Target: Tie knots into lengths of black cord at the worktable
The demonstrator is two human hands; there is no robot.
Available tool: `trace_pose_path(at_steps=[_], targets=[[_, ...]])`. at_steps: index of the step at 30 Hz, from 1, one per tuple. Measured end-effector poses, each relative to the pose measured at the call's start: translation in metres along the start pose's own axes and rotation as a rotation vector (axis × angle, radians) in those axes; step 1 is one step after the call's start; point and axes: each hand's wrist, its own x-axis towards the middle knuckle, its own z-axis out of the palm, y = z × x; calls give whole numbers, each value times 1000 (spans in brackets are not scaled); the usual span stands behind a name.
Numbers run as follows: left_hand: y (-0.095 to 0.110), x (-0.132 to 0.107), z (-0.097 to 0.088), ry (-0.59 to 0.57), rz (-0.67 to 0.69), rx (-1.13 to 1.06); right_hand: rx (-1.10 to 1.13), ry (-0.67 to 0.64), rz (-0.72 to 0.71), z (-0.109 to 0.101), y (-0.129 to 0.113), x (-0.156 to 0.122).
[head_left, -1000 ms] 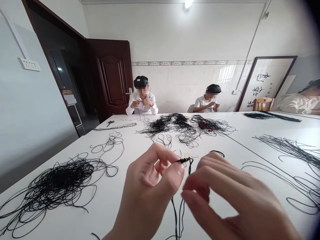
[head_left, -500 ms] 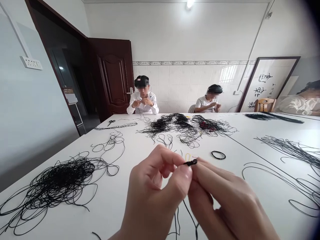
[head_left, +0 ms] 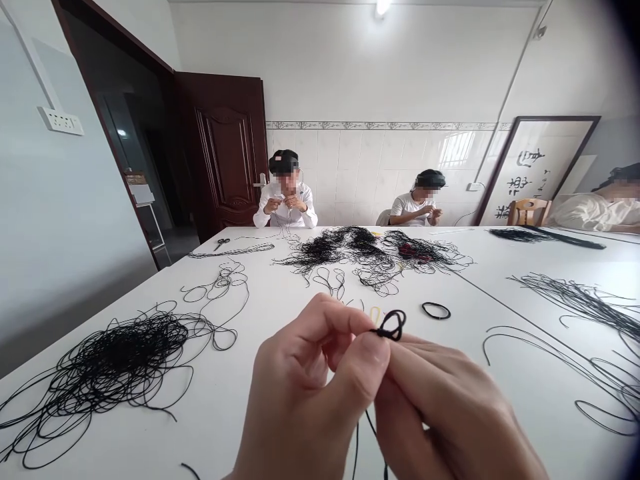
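Thumb and forefinger of my left hand [head_left: 320, 380] pinch a black cord [head_left: 393, 325], whose small open loops stand up past the fingertips. My right hand [head_left: 450, 393] is pressed close against it from the right, fingers bent together near the same cord; its fingertips are partly hidden, so what they grip is unclear. Loose ends of black cord hang below both hands. Just behind the fingertips lies a thin yellow loop [head_left: 375, 315] on the table. A closed black cord ring [head_left: 436, 311] rests to the right of it.
A tangled heap of black cord [head_left: 120, 353] covers the left of the white table [head_left: 240, 413]. More cord bundles [head_left: 350, 247] lie across the middle and right side. Scissors [head_left: 223, 243] are at the far left edge. Several people sit around the table, two facing me working with their hands.
The cord at my fingertips has gone from a tight, knotted length to raised open loops. My hands stay together in nearly the same place.
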Motion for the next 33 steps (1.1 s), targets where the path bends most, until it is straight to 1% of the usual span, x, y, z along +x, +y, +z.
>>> trace_pose_path(at_steps=[1, 5, 6, 7, 9, 11, 14, 16, 20, 21, 23, 27, 31, 33], targets=[[0, 0, 0, 12, 22, 35, 19, 11, -13, 0, 0, 0], [-3, 3, -3, 116, 151, 247, 31, -72, 41, -10, -4, -2], [-4, 3, -3, 133, 189, 293, 24, -47, 51, -13, -4, -2], [-5, 2, -3, 137, 234, 337, 10, 8, 60, -15, -4, -2], [-8, 1, -3, 134, 369, 419, -21, 127, 50, -20, -3, -2], [-11, -1, -2, 153, 518, 506, -69, 153, 45, -24, 1, 0], [-16, -3, 1, 198, 681, 578, -73, 93, 7, -28, 6, 3], [-17, -3, 2, 215, 746, 602, -33, 75, -12, -29, 9, 6], [-17, -2, 1, 229, 822, 639, 40, 22, 25, -29, 12, 9], [-16, -2, 0, 209, 818, 634, 53, 16, 28, -29, 13, 9], [-14, -1, -3, 140, 742, 587, 75, 13, 17, -30, 14, 9], [-6, 2, -11, -33, 411, 470, 99, -17, -7, -31, 14, 7], [-1, 5, -16, -139, 133, 354, 81, -7, 3, -30, 14, 6], [-1, 6, -16, -215, -5, 265, 75, -1, -12, -29, 15, 6]])
